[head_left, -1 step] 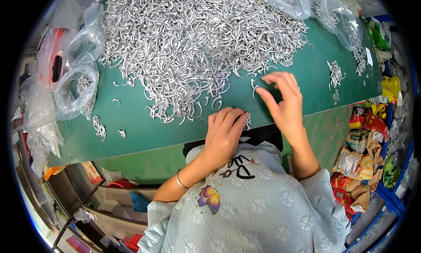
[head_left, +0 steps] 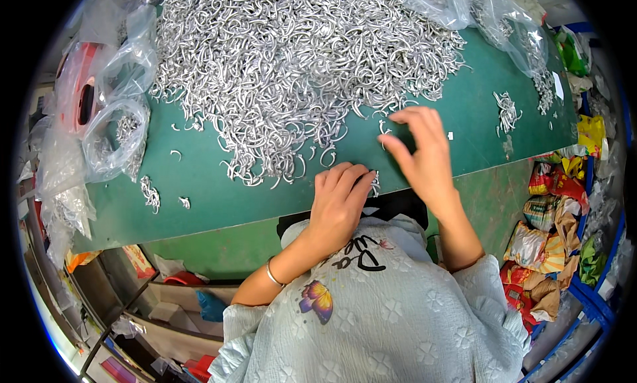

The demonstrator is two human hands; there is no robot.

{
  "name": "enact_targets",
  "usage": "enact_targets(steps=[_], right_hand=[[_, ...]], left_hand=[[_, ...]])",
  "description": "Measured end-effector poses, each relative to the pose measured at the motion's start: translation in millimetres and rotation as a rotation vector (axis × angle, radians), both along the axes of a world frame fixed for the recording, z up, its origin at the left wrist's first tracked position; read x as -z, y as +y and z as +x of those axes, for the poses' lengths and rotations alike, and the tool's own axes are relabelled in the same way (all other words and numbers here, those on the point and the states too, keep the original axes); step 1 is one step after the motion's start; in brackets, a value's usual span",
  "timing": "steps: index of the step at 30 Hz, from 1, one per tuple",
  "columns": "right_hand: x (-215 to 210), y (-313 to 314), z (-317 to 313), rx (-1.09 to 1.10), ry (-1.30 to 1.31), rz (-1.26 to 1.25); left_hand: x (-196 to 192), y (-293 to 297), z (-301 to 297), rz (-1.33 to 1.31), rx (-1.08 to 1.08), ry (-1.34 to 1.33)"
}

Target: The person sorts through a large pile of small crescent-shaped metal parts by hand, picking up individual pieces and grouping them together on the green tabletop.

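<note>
- Left hand (head_left: 340, 200): curled at the near edge of the green table top (head_left: 478, 117), fingers closed on a small bunch of silvery bent metal hooks (head_left: 375, 182) poking out by the fingertips.
- Right hand (head_left: 421, 151): raised just over the table, fingers spread and loose, holding nothing visible.
- Big heap of silvery curved metal hooks (head_left: 292, 64): spread across the table just beyond both hands.
- Clear plastic bags (head_left: 113, 137) with more hooks: left table edge.

A big heap of hooks (head_left: 292, 64) lies on the far half of the table (head_left: 212, 190); bags (head_left: 113, 137) sit left, a small hook cluster (head_left: 507, 111) right.
</note>
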State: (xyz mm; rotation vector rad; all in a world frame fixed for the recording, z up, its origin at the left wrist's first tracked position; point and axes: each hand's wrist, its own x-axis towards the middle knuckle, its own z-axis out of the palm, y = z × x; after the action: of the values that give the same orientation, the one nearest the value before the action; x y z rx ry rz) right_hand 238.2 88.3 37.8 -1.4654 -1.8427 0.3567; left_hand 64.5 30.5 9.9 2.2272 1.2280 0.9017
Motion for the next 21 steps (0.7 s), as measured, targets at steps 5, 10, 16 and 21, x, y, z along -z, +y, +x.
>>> enact_targets(steps=[5, 10, 16, 21], right_hand=[[13.0, -3.6, 11.8, -0.105, -0.054, -0.071], [2.9, 1.1, 10.9, 0.063, 0.128, -0.126], [-1.1, -10.1, 1.5, -0.335, 0.188, -0.329], [-6.6, 14.0, -2.6, -0.123, 0.157, -0.282]], left_hand=[[-1.0, -0.1, 0.3, -0.015, -0.016, -0.044], [-2.4, 0.6, 0.1, -0.024, -0.012, -0.043], [0.6, -0.2, 1.1, 0.008, -0.037, -0.074], [-0.3, 2.6, -0.9, 0.03, 0.012, -0.066]])
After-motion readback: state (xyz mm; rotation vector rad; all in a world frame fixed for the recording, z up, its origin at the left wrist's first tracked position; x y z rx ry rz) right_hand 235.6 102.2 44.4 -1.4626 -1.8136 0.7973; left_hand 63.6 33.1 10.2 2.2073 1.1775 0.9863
